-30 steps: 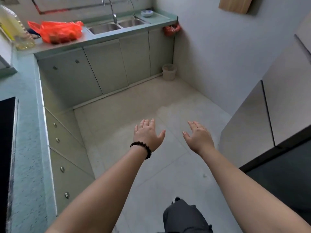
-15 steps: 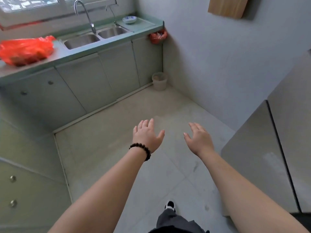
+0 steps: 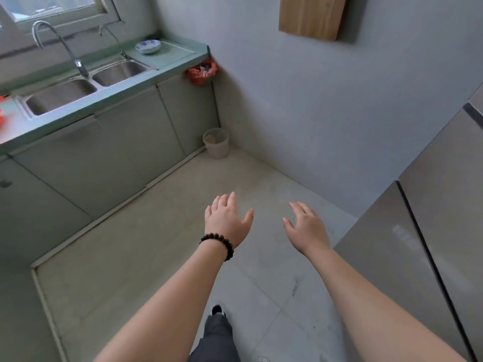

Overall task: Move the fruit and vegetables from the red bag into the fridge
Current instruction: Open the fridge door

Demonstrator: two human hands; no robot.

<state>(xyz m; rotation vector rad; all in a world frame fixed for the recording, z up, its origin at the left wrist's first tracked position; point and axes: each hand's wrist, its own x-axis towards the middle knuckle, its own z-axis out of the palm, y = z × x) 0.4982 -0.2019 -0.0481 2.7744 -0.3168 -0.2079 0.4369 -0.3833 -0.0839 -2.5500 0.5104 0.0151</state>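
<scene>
Head view: left hand (image 3: 226, 221) and right hand (image 3: 307, 229) reach out empty over the floor (image 3: 146, 246), fingers spread and pointing toward 12 o'clock. Only a red sliver of the red bag (image 3: 2, 111) shows at 9 o'clock on the counter (image 3: 86, 107); its long axis cannot be told. Since half a second ago the bag has slid almost out of view, while the steel fridge (image 3: 428, 231) at 3 o'clock fills more.

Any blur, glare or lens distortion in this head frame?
Head view: wide-angle bending bows the counter and fridge edges; soft motion blur on the cabinets; a pale reflection patch on the fridge door; both hands fairly sharp; daylight from the window.
</scene>
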